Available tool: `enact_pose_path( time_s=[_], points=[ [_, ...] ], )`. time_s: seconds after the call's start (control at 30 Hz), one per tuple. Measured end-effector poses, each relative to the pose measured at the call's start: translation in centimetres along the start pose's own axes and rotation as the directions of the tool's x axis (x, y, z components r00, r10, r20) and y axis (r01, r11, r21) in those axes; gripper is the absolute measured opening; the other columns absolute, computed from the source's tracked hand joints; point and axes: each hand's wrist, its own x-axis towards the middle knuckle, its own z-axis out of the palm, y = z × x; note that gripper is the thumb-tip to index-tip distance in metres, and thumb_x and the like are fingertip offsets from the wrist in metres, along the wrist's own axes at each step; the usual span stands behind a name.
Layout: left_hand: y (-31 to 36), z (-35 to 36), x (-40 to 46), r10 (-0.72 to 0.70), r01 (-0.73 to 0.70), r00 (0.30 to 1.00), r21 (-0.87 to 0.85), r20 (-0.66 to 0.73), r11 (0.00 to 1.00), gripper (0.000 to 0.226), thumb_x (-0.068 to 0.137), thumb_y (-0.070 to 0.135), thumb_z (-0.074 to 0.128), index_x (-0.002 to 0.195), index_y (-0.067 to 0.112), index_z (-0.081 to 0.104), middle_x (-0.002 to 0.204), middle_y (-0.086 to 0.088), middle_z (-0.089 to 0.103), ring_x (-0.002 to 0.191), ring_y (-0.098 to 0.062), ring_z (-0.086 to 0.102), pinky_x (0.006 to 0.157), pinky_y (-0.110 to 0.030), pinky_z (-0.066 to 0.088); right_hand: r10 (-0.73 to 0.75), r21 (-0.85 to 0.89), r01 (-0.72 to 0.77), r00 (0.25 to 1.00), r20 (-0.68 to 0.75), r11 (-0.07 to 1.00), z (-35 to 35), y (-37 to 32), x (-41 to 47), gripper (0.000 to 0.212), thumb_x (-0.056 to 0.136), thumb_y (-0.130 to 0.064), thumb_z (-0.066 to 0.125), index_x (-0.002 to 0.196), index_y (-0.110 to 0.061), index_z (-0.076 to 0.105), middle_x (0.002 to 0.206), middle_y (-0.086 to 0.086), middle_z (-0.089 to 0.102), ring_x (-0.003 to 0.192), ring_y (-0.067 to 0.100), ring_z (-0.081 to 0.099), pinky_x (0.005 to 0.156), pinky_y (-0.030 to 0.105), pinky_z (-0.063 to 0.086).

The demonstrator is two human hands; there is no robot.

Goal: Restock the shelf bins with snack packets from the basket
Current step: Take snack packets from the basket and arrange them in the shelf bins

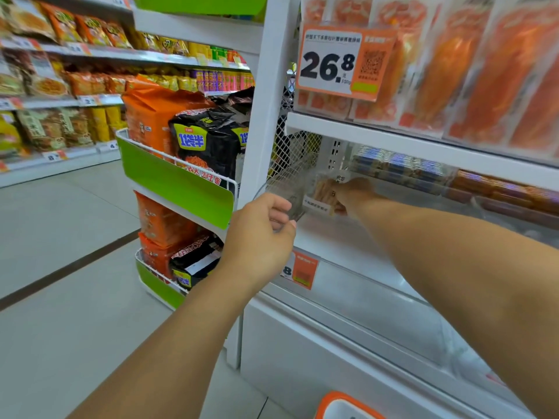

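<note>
Clear bin flap (282, 195) pinched by left hand (260, 237); right hand (352, 195) grips 1 packet (323, 192).

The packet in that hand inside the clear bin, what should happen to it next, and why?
Probably let go of it and draw the hand out. The right hand already has the packet deep in the clear bin, low near its floor, while the left hand grips the bin's corner. More packets likely wait in the basket.
</note>
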Motion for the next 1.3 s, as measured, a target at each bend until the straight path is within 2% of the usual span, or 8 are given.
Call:
enact_pose_path(
  time_s=[0.37,0.6,0.7,0.77,0.87,1.03,1.17,1.3],
  points=[
    [0.7,0.7,-0.2,0.067,-0.067,0.998,0.046,0.015,0.997,0.017,0.091,0.019,0.067,0.107,0.021,0.063,0.094,0.005,0.063,0.082,-0.007,0.061,0.068,-0.012,0.044,0.004,-0.148,0.017,0.991,0.136,0.989,-0.7,0.2,-2.1,0.035,0.083,-0.035,0.078,0.099,-0.006,0.066,0.098,0.008,0.071,0.077,0.024,0.068,0.074,0.037,0.061],
    [4.8,2.2,-3.3,0.116,-0.154,0.976,0.206,0.186,0.966,0.017,0.081,0.034,0.075,0.077,0.024,0.062,0.063,0.002,0.061,0.059,-0.014,0.061,0.054,-0.026,0.045,-0.556,-0.394,0.591,0.804,0.211,0.704,-10.4,-1.1,-15.2,0.03,0.084,-0.032,0.074,0.069,-0.009,0.062,0.071,0.006,0.065,0.065,0.015,0.059,0.055,0.032,0.048],
    [8.1,3.9,-6.7,-0.043,-0.284,0.783,0.418,0.621,0.863,0.025,0.082,0.047,0.073,0.076,0.023,0.067,0.066,0.003,0.063,0.059,-0.012,0.058,0.053,-0.025,0.04,-0.647,-0.578,0.729,0.646,0.406,0.366,-19.6,3.9,-24.6,0.029,0.086,-0.033,0.069,0.065,-0.016,0.059,0.063,0.001,0.057,0.063,0.021,0.054,0.055,0.03,0.04],
    [9.7,6.7,-10.0,-0.162,-0.381,0.514,0.393,0.842,0.837,0.026,0.085,0.047,0.069,0.084,0.021,0.069,0.071,0.001,0.069,0.059,-0.012,0.064,0.055,-0.027,0.048,-0.285,-0.675,0.702,0.71,0.643,0.226,-25.4,9.3,-29.4,0.033,0.087,-0.04,0.068,0.063,-0.018,0.061,0.06,-0.002,0.056,0.06,0.022,0.051,0.05,0.025,0.034],
    [11.0,12.4,-16.6,-0.175,-0.545,0.205,0.261,0.963,0.797,0.025,0.09,0.046,0.063,0.096,0.022,0.068,0.082,0.001,0.072,0.073,-0.015,0.068,0.07,-0.033,0.054,0.47,-0.753,0.541,0.589,0.658,0.375,-30.3,21.7,-33.1,0.043,0.089,-0.045,0.068,0.086,-0.003,0.074,0.075,0.006,0.072,0.066,0.021,0.066,0.055,0.015,0.044],
    [13.7,18.4,-26.3,-0.205,-0.682,-0.159,0.043,0.966,0.73,0.035,0.095,0.049,0.056,0.12,0.025,0.061,0.107,0.005,0.065,0.093,-0.011,0.06,0.074,-0.021,0.044,0.55,-0.792,0.255,0.602,0.579,0.555,-31.9,40.7,-38.1,0.048,0.083,-0.045,0.076,0.112,-0.006,0.071,0.11,0.014,0.069,0.1,0.028,0.063,0.086,0.034,0.051],
    [12.5,19.5,-29.5,-0.242,-0.705,-0.21,0.025,0.947,0.709,0.043,0.094,0.047,0.059,0.129,0.022,0.055,0.109,0.004,0.062,0.09,-0.012,0.056,0.069,-0.017,0.041,0.573,-0.611,-0.191,0.632,0.522,0.768,-31.0,44.9,-40.3,0.055,0.073,-0.027,0.086,0.119,-0.011,0.061,0.11,0.009,0.067,0.1,0.027,0.065,0.085,0.035,0.056],
    [10.4,19.0,-29.9,-0.466,-0.815,-0.173,0.14,0.868,0.562,0.063,0.088,0.048,0.067,0.14,0.023,0.041,0.123,0.001,0.055,0.095,-0.018,0.051,0.086,-0.031,0.045,0.629,-0.183,-0.705,0.445,0.637,0.685,-31.6,44.0,-39.8,0.045,0.085,-0.017,0.077,0.123,0.0,0.059,0.094,0.018,0.073,0.079,0.028,0.072,0.078,0.044,0.061]
  ],
)
